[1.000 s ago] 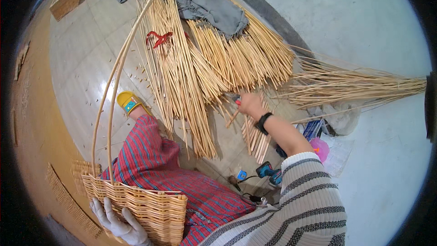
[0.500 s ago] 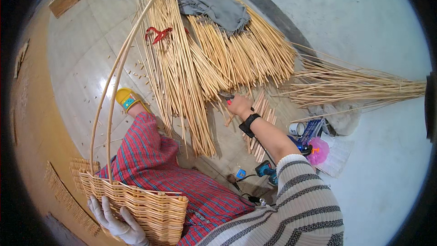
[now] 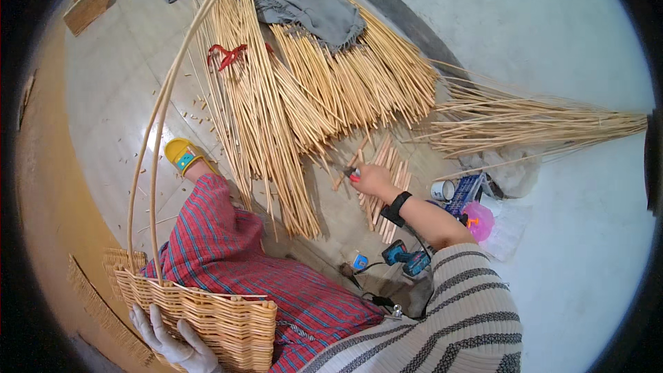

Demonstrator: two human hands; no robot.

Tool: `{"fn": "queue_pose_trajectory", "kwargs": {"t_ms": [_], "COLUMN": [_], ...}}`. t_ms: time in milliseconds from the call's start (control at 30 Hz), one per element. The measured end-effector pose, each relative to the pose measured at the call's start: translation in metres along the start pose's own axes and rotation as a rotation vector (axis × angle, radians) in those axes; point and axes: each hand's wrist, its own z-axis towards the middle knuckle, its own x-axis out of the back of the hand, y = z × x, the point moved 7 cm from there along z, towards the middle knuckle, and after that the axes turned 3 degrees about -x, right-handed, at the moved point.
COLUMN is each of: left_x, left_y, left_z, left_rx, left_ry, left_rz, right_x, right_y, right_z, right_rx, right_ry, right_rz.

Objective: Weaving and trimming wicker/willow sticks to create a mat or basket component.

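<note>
My left hand, in a pale glove, holds a woven wicker basket at my lap, its fingers spread along the basket's near side. Two long bent rods rise from the basket's left end and arch upward. My right hand, bare and with a black wristband, is closed around a pair of pliers with red handles. Their dark jaws point left, above short peeled sticks on the floor. The palm hides most of the handles.
Long cane rods lie ahead, partly under a grey cloth, with a red strap on them. More thin rods stretch right. A blue power drill, a tape measure and a can are near my right arm.
My right hand, with the pliers, has drawn back from the ends of the long rods and now hovers over the short sticks. The whole view has shifted slightly; my left hand stays on the basket.
</note>
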Motion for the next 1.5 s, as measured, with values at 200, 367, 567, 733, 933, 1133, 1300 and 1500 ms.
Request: {"fn": "queue_pose_trajectory", "kwargs": {"t_ms": [200,367,567,733,933,1133,1300,1500], "left_x": [0.012,0.014,0.013,0.013,0.014,0.014,0.014,0.014], "left_y": [0.017,0.029,0.026,0.028,0.031,0.029,0.026,0.018], "left_z": [0.016,0.026,0.026,0.027,0.026,0.025,0.022,0.01], "left_rx": [0.003,0.039,0.07,0.042,0.044,0.032,0.036,0.076], "left_ry": [0.048,0.031,0.019,0.016,0.027,0.019,0.012,0.041], "left_rz": [0.131,0.131,0.133,0.112,0.134,0.129,0.145,0.139], "right_x": [0.027,0.043,0.043,0.036,-0.047,-0.163,-0.153,-0.014], "right_y": [0.037,0.026,0.018,0.026,0.029,-0.003,0.01,0.028], "right_z": [0.061,0.11,0.145,0.132,0.026,-0.112,-0.057,0.099], "right_rx": [-0.294,-0.229,-0.224,-0.144,0.045,0.234,-0.091,-0.074], "right_ry": [0.17,0.335,0.342,0.317,0.076,-0.056,-0.114,0.558], "right_rz": [-0.139,-0.239,-0.562,-0.415,0.13,0.095,0.562,0.708]}}
